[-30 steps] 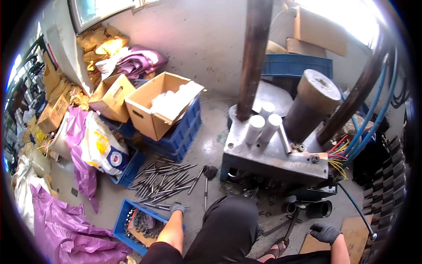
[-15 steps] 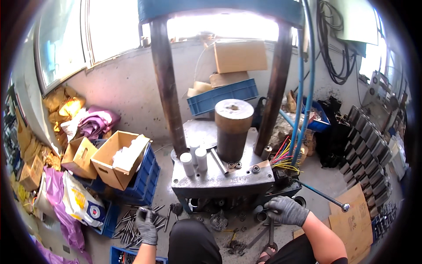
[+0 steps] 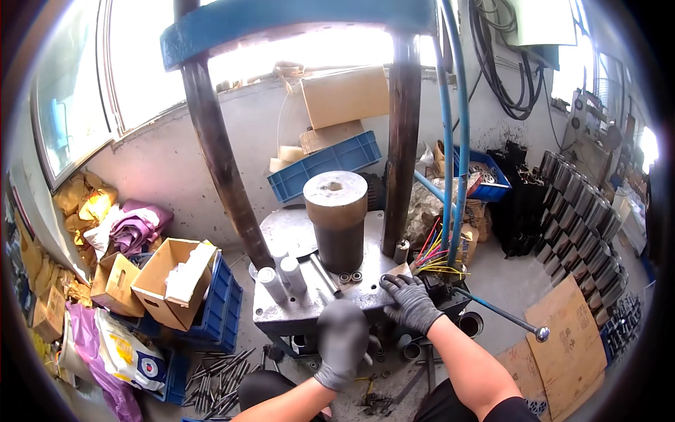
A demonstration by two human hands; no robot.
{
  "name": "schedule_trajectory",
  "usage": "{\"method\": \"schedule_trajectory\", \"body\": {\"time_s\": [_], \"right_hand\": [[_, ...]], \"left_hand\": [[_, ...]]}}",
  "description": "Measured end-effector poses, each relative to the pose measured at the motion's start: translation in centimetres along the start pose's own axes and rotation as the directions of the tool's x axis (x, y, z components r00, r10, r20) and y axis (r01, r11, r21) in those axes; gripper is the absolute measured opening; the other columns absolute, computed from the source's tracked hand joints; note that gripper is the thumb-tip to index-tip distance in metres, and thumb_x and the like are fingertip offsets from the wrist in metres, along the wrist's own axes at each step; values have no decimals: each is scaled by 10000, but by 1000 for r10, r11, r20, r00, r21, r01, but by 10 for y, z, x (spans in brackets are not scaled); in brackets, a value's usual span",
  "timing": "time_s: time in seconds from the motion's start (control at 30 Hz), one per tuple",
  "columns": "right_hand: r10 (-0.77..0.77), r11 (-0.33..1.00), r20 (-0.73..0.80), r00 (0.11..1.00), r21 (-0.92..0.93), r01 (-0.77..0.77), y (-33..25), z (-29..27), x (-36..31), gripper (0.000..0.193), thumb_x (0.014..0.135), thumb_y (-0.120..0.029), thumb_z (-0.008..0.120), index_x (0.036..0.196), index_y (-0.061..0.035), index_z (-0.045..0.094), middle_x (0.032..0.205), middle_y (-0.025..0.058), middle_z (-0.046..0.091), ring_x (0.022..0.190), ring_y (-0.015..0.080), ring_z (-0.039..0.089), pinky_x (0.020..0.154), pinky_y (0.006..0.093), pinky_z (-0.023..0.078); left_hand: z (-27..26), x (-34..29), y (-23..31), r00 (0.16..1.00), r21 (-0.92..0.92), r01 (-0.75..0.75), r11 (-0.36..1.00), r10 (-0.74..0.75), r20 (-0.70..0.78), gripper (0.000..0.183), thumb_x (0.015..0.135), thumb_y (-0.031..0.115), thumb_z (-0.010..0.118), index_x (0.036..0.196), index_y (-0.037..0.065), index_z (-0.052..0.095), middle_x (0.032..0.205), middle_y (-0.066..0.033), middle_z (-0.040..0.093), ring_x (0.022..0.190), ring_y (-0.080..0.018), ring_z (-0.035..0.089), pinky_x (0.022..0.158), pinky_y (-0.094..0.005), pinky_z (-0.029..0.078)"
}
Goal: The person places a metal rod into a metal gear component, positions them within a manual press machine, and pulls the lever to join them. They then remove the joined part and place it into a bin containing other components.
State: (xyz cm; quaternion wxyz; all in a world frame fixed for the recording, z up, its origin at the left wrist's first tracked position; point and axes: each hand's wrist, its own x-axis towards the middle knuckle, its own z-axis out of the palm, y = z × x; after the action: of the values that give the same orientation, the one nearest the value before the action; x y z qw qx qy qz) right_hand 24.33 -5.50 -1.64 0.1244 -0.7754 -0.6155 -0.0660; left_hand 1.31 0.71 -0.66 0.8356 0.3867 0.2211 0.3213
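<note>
My right hand [image 3: 411,302], in a grey glove, lies at the right front of the steel press table [image 3: 281,316]. Its curled fingertips cover the spot of a small bearing; what is under them is hidden. My left hand [image 3: 342,344], also gloved, is smeared by motion at the table's front edge; its fingers do not show clearly. Just beyond it lie metal rods [image 3: 325,274], with several white cylinders [image 3: 272,285] standing to their left. Two small bearings [image 3: 356,276] sit side by side before a large upright steel cylinder [image 3: 336,218].
Press columns [image 3: 404,141] rise on both sides of the table. A bar with a ball end [image 3: 541,334] juts out at right. Many loose metal shafts [image 3: 218,383] lie on the floor at left, near blue crates [image 3: 221,309]. Stacked metal cylinders [image 3: 580,218] stand at far right.
My left hand has moved up and right from above the floor shafts to the table front. My right hand has risen from below the table onto its right front. The view has shifted.
</note>
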Motion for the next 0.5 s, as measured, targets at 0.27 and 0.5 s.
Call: {"method": "schedule_trajectory", "body": {"time_s": [0.27,0.5], "right_hand": [[-117,992,-73,990,47,121,6,11,-4,437,754,-168,738,1174,-80,657,1028,141,666,998,365,619,949,495,478],[512,-248,412,754,911,-329,-13,-9,-24,208,1008,-64,590,1215,-41,597,1190,199,689,999,354,724,843,489,630]], "left_hand": [[-15,12,-29,880,241,458,856,-475,15,255,1031,210,555,1207,41,630,859,-71,680,695,-181,668,623,-308,572],[-14,15,-33,856,281,475,834,-512,74,315,1030,191,549,1291,28,619,1006,-85,716,835,-167,681,732,-301,561]]}}
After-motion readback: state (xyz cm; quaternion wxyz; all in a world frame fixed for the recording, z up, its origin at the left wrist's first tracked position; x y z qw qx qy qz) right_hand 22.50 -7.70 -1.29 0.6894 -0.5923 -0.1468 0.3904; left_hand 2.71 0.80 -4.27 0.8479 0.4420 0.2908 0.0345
